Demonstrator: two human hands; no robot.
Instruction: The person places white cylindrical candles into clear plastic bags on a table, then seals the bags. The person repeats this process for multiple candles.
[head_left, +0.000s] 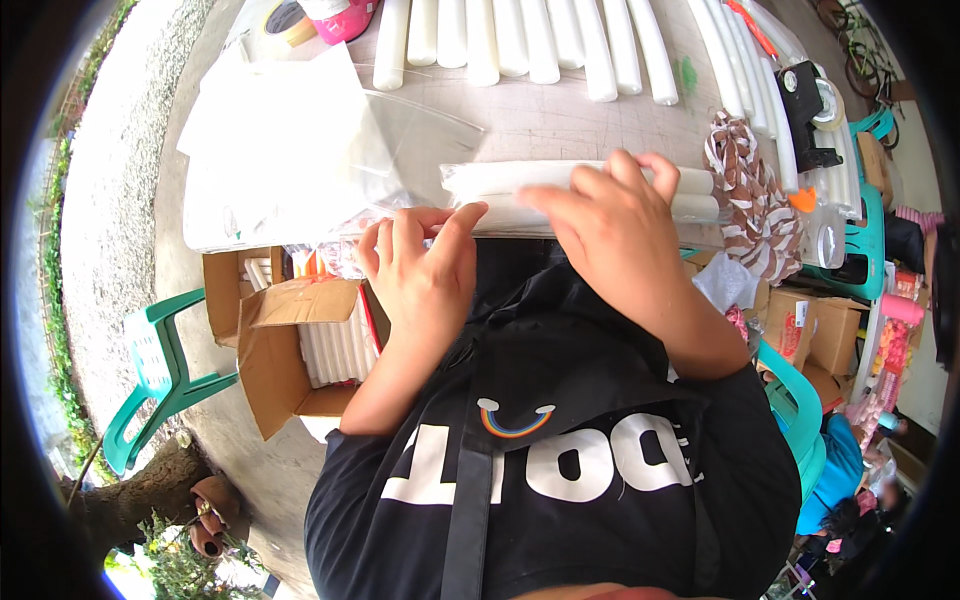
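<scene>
Two long white candles lie side by side at the table's near edge, in a clear plastic bag whose end crinkles at the left. By that end, my left hand has its fingers curled together at the plastic; the fingertips are partly hidden. My right hand is over the middle of the candles, index finger stretched left and slightly blurred, the other fingers apart. It holds nothing I can see. Left of the candles lies a stack of clear plastic bags, washed out by bright light.
More white candles line the table's far side. A brown-and-white cloth bundle, a black tape dispenser and further candles stand at the right. A tape roll is far left. Below are a cardboard box and green chairs.
</scene>
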